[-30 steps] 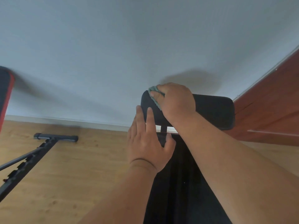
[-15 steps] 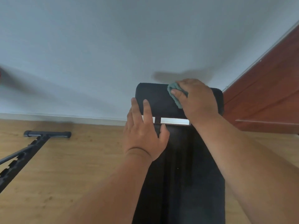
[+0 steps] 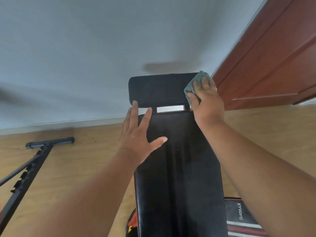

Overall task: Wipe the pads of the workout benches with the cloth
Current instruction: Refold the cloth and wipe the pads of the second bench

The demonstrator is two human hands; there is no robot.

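Green cloth (image 3: 196, 84), bunched under my right hand (image 3: 206, 98), had crossed from the head pad's (image 3: 159, 90) left end to its right end, upper centre of frame; pad nearly covered. Left hand (image 3: 136, 134), fingers spread flat, braced the back pad (image 3: 177, 168).

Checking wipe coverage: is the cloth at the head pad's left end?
No, the right hand presses the cloth on its right end.
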